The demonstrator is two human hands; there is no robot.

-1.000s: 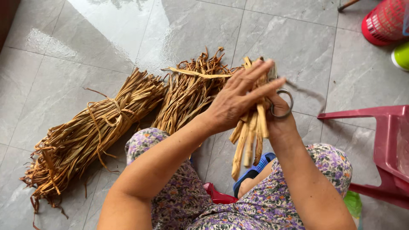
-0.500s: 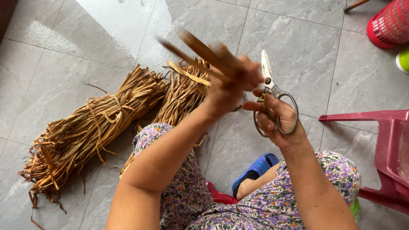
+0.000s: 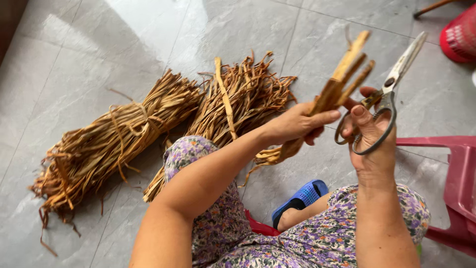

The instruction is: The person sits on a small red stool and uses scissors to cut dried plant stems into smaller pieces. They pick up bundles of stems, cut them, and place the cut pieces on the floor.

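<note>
A small bunch of dried, tan plant strips is gripped in the left hand, raised above the lap and tilted up to the right, its flat fibrous ends fanned at the top. Just beside it, metal scissors are held by the right hand, fingers threaded through the loop handles, the blades closed and pointing up to the right. On the grey, glossy tiled floor two tied bundles of the same stiff strips are laid side by side. A floral-patterned garment is worn over the knees, a blue sandal is seen between them, and a red plastic stool stands at the right.
</note>
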